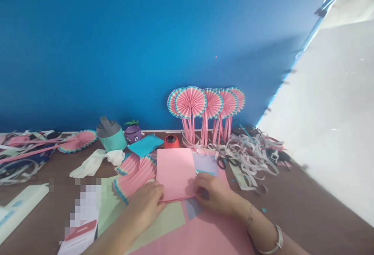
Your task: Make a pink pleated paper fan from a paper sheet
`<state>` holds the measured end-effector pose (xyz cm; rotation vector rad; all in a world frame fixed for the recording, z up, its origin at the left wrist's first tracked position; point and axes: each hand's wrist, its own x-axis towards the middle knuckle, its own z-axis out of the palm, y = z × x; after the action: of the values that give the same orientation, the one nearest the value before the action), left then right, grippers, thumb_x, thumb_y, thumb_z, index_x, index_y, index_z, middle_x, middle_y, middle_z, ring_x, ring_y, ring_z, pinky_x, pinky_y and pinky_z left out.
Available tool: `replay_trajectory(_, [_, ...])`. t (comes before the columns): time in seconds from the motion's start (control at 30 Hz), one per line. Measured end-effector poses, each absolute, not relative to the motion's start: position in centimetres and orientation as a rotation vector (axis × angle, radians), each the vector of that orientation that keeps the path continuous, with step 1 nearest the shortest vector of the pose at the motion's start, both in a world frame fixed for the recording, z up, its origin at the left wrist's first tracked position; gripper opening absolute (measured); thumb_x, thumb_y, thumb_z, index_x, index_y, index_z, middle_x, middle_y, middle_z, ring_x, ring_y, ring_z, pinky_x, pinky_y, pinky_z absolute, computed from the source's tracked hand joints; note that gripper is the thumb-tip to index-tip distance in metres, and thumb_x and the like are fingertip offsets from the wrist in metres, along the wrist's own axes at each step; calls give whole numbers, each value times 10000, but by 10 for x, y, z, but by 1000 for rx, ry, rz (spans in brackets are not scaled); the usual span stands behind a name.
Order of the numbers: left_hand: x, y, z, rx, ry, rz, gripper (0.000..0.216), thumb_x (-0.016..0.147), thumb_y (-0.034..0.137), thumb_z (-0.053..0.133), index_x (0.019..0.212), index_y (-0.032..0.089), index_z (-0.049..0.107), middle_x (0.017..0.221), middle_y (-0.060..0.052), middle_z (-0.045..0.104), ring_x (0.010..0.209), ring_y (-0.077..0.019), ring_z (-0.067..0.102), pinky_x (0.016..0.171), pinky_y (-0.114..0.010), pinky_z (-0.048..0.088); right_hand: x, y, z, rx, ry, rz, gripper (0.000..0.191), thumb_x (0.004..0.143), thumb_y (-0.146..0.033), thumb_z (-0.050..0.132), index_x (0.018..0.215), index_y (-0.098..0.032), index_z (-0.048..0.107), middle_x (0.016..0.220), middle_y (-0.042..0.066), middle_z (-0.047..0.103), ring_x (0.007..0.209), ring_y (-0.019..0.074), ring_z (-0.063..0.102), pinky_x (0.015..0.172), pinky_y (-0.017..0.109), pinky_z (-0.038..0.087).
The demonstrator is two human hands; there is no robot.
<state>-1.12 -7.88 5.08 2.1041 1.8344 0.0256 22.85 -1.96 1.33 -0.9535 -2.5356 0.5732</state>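
One pink paper piece, stacked or folded in layers, lies in the middle of the work area on top of other coloured sheets. The left hand has thumb and fingers closed together on its near left corner. The right hand curls its fingers on the right edge; whether the thumb pinches from beneath is hidden, so I cannot tell.

The step in hand seems to be lining up or folding the layers; the next move would call for both edges kept even and a light, steady press so nothing slips.

The paper looks smooth, pale pink and nearly rectangular, with more than one layer showing along the near edge and no pleats on its top face.

Just left are pleated pink strips with blue edges; to the right, scissors. Beyond, round paper fans stand before a blue board.
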Motion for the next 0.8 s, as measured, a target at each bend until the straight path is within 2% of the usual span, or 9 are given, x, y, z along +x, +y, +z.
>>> replay_trajectory(0.13, [-21, -71, 52, 1995, 1772, 146, 147, 755, 162, 488, 612, 195, 506, 819, -18, 630, 785, -177, 605, 633, -254, 347, 232, -13, 7, -990, -2375, 846, 105, 774, -99, 594, 734, -184, 641, 843, 31, 594, 791, 160, 592, 725, 277, 475])
replay_trajectory(0.23, [-25, -68, 53, 1918, 1761, 186, 153, 740, 196, 483, 588, 195, 474, 771, -11, 608, 756, -177, 596, 604, -248, 332, 233, -9, 1, -1035, -2274, 983, 140, 811, -139, 590, 687, -176, 643, 844, 29, 594, 765, 144, 600, 713, 265, 478])
replay_trajectory(0.43, [-26, -63, 50, 1813, 1785, 192, 158, 763, 218, 444, 610, 200, 476, 708, 0, 580, 670, -162, 568, 556, -245, 296, 229, -6, -5, -1119, -2218, 943, 249, 862, -226, 538, 621, -169, 557, 784, 20, 553, 679, 123, 553, 640, 258, 448])
replay_trajectory(0.8, [-31, -58, 32, 1845, 1778, 250, 173, 790, 210, 412, 620, 199, 446, 728, -6, 575, 683, -156, 554, 573, -244, 315, 224, -2, -17, -1247, -2215, 819, 204, 766, -135, 572, 586, -179, 487, 720, 1, 529, 655, 128, 532, 599, 247, 415])
